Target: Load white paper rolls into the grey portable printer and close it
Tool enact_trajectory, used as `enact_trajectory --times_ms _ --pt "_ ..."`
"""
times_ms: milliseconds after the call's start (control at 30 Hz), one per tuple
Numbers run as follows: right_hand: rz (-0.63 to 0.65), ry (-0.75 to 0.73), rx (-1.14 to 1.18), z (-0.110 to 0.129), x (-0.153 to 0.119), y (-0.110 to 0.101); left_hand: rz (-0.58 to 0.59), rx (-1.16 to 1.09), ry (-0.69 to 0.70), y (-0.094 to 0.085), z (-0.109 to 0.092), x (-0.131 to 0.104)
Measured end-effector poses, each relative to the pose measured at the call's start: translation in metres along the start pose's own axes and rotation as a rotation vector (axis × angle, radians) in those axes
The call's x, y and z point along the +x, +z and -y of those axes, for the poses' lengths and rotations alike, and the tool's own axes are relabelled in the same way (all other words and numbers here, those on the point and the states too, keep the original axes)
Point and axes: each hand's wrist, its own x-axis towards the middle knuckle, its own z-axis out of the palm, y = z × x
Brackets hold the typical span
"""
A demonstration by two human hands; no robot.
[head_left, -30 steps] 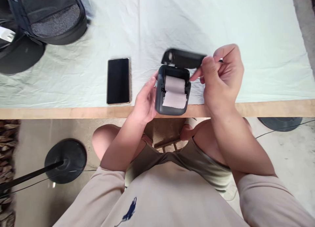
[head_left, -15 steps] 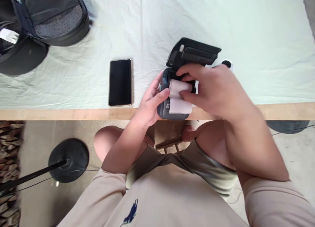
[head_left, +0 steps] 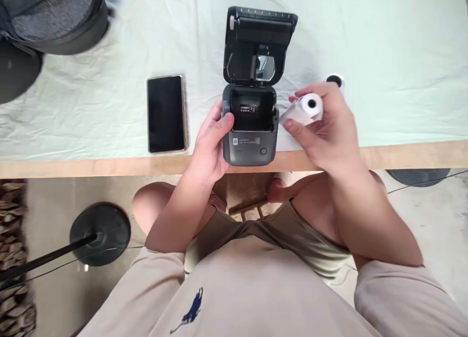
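Note:
A dark grey portable printer [head_left: 249,149] is held at the table's front edge, its lid [head_left: 239,64] standing open at the back and its paper bay bare inside. My left hand [head_left: 210,144] grips the printer's left side, thumb on the rim of the bay. To the right of the printer, my right hand [head_left: 331,132] holds a white paper roll [head_left: 300,110] between thumb and fingers, its round core facing up and right. The roll is outside the printer.
A phone [head_left: 166,115] with a dark screen lies left of the printer. An open black case [head_left: 62,30] sits at the back left. Behind my right hand is a white object with a black round top [head_left: 334,81]. The table's wooden edge [head_left: 91,167] runs across in front.
My right hand has lifted the paper roll out of the printer and moved it to the right. The printer now sits more upright in view, its lid opened further back.

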Motion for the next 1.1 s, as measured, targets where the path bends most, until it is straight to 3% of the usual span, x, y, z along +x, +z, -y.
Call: enact_trajectory --times_ms 167,333,500,633,767,867,967,1100 --pt "-0.004 -0.053 -0.249 0.008 -0.008 -0.005 -0.030 0.029 0.019 -0.003 -0.002 -0.001" --pt "-0.359 -0.088 -0.424 0.010 -0.002 -0.028 -0.054 0.051 0.011 -0.002 -0.004 0.001" --pt "-0.230 0.158 -0.550 -0.028 0.021 -0.023 -0.036 0.092 0.008 -0.001 -0.004 0.002" --pt "-0.266 0.156 -0.285 -0.040 0.025 -0.021 -0.013 0.091 -0.008 -0.005 -0.002 0.001" --pt "-0.313 0.182 0.283 -0.022 0.024 -0.031 0.012 0.101 -0.016 -0.008 0.000 0.000" --pt "-0.323 0.193 0.474 0.006 0.023 -0.029 0.006 0.088 -0.024 -0.008 0.000 0.000" --pt "-0.295 0.050 0.433 0.035 0.021 -0.013 0.014 0.065 -0.026 -0.007 0.001 -0.001" --pt "-0.148 -0.155 0.172 0.064 0.019 0.007 0.012 0.063 -0.009 -0.006 0.004 -0.003"
